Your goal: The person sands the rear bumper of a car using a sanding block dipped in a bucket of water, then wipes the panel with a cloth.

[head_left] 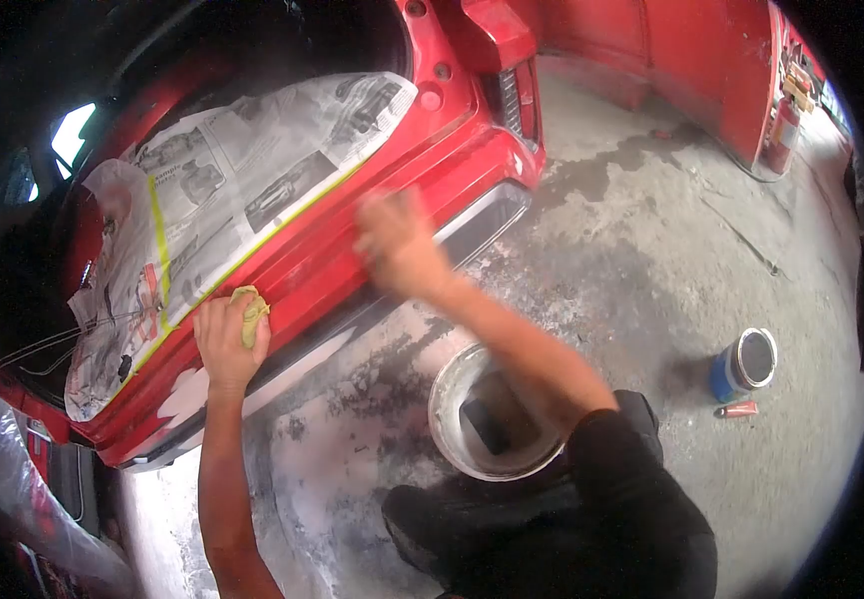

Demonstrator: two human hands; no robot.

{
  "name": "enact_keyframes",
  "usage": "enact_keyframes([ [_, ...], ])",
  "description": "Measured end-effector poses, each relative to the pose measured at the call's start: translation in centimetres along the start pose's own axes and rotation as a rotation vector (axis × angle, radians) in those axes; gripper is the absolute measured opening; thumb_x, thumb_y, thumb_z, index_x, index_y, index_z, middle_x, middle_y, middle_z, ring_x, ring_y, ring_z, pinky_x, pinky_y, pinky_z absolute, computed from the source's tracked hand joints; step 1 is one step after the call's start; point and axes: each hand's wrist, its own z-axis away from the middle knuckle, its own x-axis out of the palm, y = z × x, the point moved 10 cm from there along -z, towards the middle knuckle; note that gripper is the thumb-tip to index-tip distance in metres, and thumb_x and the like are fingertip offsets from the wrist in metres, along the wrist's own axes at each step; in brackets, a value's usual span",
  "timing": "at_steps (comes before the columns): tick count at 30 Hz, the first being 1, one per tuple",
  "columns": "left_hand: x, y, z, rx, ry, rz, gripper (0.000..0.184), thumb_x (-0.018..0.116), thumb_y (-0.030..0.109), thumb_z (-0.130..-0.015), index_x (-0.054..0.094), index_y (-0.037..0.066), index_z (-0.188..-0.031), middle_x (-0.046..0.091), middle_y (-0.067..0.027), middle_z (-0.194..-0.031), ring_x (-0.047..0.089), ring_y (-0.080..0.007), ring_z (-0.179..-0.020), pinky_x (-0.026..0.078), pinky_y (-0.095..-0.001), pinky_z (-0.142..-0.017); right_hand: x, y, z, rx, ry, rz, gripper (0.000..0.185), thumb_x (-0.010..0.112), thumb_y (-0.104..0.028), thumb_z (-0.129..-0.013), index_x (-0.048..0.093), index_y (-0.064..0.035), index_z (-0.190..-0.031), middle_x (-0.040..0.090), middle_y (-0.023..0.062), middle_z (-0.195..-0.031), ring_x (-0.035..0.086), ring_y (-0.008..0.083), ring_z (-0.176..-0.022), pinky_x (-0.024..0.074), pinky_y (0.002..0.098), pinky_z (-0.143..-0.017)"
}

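One crumpled yellow piece (253, 317) is pinched between the left hand's (227, 341) thumb and fingers, at the red bumper (327, 272). The right hand (397, 240) is a blur at the bumper farther along, so its grip cannot be told. Bright tape (270, 238) edges the newspaper (237, 165); a bucket (442, 424) stands on the floor (631, 290) near the right forearm.

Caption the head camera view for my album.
Left hand gripping something yellow, right hand blurred, at a red bumper beside taped newspaper.

Two hands (227, 342), one bucket (440, 435)
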Motion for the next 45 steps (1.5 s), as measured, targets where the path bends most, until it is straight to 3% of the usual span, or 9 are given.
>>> enact_keyframes([
  [4, -0.2, 0.3, -0.2, 0.017, -0.010, -0.024, 0.039, 0.074, 0.021, -0.082, 0.067, 0.009, -0.119, 0.063, -0.0114, -0.103, 0.058, -0.0325, -0.096, 0.044, -0.0456, -0.088, 2.7, -9.3, -0.6, -0.201, -0.043, -0.174, 0.032, 0.065, -0.028, -0.097, 0.068, -0.0012, -0.115, 0.068, 0.0170, -0.122, 0.063, 0.0299, -0.123, 0.0365, 0.0570, -0.116],
  [13, -0.3, 0.0, 0.0, 0.005, 0.000, 0.020, 0.037, 0.073, 0.023, -0.083, 0.068, 0.009, -0.116, 0.063, -0.0114, -0.102, 0.059, -0.0316, -0.094, 0.044, -0.0452, -0.087, -5.7, 10.4, -2.8, 0.091, -0.183, -0.010, 0.010, 0.065, -0.010, -0.090, 0.066, -0.0002, -0.089, 0.066, 0.0198, -0.087, 0.066, 0.0401, -0.090, 0.0523, 0.0498, -0.078],
  [19, -0.3, 0.4, -0.1, 0.005, -0.015, 0.001, 0.038, 0.073, 0.023, -0.083, 0.067, 0.008, -0.117, 0.062, -0.0121, -0.102, 0.058, -0.0323, -0.095, 0.043, -0.0461, -0.087, 2.5, -7.4, -3.7, -0.080, -0.236, -0.363, 0.017, 0.070, -0.017, -0.088, 0.066, -0.0032, -0.079, 0.067, 0.0148, -0.085, 0.066, 0.0362, -0.090, 0.0517, 0.0478, -0.085],
  [27, -0.1, -0.3, 0.5, 0.016, -0.028, 0.009, 0.038, 0.072, 0.024, -0.084, 0.067, 0.007, -0.118, 0.061, -0.0143, -0.103, 0.057, -0.0342, -0.096, 0.043, -0.0477, -0.088, -8.5, 15.0, -3.0, 0.039, -0.203, 0.207, 0.020, 0.060, -0.023, -0.099, 0.071, -0.0066, -0.098, 0.071, 0.0176, -0.096, 0.069, 0.0379, -0.094, 0.0541, 0.0498, -0.087],
  [33, -1.3, 1.9, 0.5, -0.050, 0.065, -0.035, 0.033, 0.072, 0.018, -0.087, 0.067, 0.005, -0.117, 0.064, -0.0159, -0.109, 0.058, -0.0353, -0.098, 0.043, -0.0476, -0.089, -11.7, 10.5, 10.7, 0.431, -0.222, -0.019, 0.032, 0.054, -0.002, -0.094, 0.065, -0.0053, -0.124, 0.070, 0.0197, -0.111, 0.066, 0.0415, -0.106, 0.0485, 0.0561, -0.102],
  [36, 0.0, 9.7, 2.3, 0.010, 0.222, 0.273, 0.029, 0.074, 0.013, -0.086, 0.067, 0.005, -0.112, 0.067, -0.0130, -0.104, 0.060, -0.0326, -0.093, 0.045, -0.0476, -0.085, -7.6, 9.0, 24.6, 0.401, -0.398, -0.007, 0.033, 0.054, -0.019, -0.105, 0.061, -0.0074, -0.135, 0.065, 0.0222, -0.126, 0.062, 0.0413, -0.120, 0.0449, 0.0589, -0.107],
  [39, 6.6, 22.2, 5.7, 0.064, -0.112, 0.609, 0.045, 0.087, 0.024, -0.077, 0.069, 0.005, -0.114, 0.063, -0.0112, -0.103, 0.062, -0.0264, -0.092, 0.051, -0.0331, -0.075, -7.6, 10.2, 29.9, 0.608, -0.384, -0.056, 0.033, 0.054, -0.024, -0.106, 0.060, -0.0051, -0.133, 0.066, 0.0239, -0.123, 0.062, 0.0419, -0.118, 0.0486, 0.0548, -0.103],
  [43, 21.2, 37.2, 14.8, -0.155, -0.909, 1.150, 0.030, 0.076, 0.017, -0.089, 0.071, 0.008, -0.117, 0.066, -0.0155, -0.117, 0.066, -0.0311, -0.106, 0.056, -0.0437, -0.089, -6.6, 9.9, 30.8, 0.650, -0.493, -0.082, 0.030, 0.055, -0.026, -0.106, 0.061, -0.0022, -0.124, 0.068, 0.0259, -0.114, 0.065, 0.0446, -0.108, 0.0533, 0.0503, -0.095],
  [45, 35.5, 43.0, 29.7, 0.106, -1.343, 0.748, 0.039, 0.074, 0.023, -0.090, 0.068, 0.003, -0.123, 0.068, -0.0188, -0.120, 0.067, -0.0342, -0.108, 0.055, -0.0422, -0.094, -6.1, 10.0, 31.0, 0.664, -0.510, -0.087, 0.029, 0.055, -0.027, -0.105, 0.060, -0.0006, -0.115, 0.068, 0.0243, -0.101, 0.066, 0.0450, -0.096, 0.0543, 0.0513, -0.085],
])
